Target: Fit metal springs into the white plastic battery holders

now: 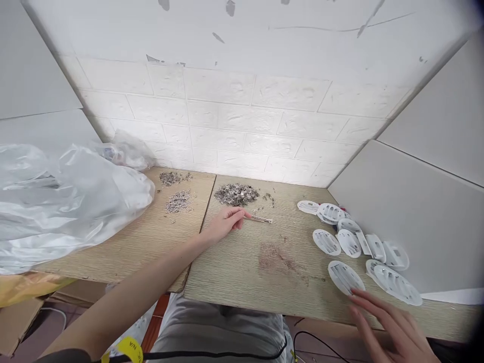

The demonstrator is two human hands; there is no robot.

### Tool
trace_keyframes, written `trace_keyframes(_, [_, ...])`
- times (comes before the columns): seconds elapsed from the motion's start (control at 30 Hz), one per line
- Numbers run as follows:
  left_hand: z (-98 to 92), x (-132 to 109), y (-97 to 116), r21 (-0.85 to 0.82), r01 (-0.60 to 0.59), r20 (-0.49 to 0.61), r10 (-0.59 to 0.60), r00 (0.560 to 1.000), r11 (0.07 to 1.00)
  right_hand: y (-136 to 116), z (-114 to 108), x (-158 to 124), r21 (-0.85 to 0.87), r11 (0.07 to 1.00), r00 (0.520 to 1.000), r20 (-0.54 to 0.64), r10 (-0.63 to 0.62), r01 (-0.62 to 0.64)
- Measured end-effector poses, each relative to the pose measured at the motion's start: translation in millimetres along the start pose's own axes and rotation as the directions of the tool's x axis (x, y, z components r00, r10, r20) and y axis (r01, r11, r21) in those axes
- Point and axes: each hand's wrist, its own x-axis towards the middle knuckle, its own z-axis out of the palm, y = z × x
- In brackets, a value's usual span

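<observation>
My left hand [227,222] is closed around one end of a thin, silvery metal piece [262,219], its far end sticking out to the right just above the table; its exact kind is too small to tell. Right behind that hand lies a heap of small metal parts [236,194]. At the lower right, my right hand [391,325] has its fingers apart. Its fingertips reach the near edge of a white oval plastic piece [345,277] with long slots; whether they press on it I cannot tell.
More white plastic pieces [327,242] lie along the right panel [423,212], some overlapping. Two smaller piles of metal parts [178,201] are on the left tabletop, beside a large clear plastic bag [75,201]. A white brick-pattern wall [234,116] closes the back.
</observation>
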Motion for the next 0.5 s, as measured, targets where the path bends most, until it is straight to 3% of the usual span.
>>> trace_keyframes(0.13, [2.9,-1,-2,0.113,-0.016,0.025,0.013,1.000,0.994,-24,29,33,-0.168,0.960,0.974,0.031,-0.222,0.224])
trace_keyframes(0.3, [6.9,0,-5,0.074,0.040,0.041,-0.044,0.998,0.996,-68,64,51,-0.040,0.952,0.953,0.026,-0.301,0.302])
trace_keyframes(0.37, [8.0,-1,-4,-0.019,0.127,0.142,-0.123,0.982,0.992,-92,74,58,0.056,0.946,0.947,0.013,-0.321,0.320])
trace_keyframes(0.5, [8.9,-5,3,-0.237,0.321,0.386,-0.215,0.897,0.917,-142,93,69,0.206,0.916,0.938,-0.113,-0.327,0.344])
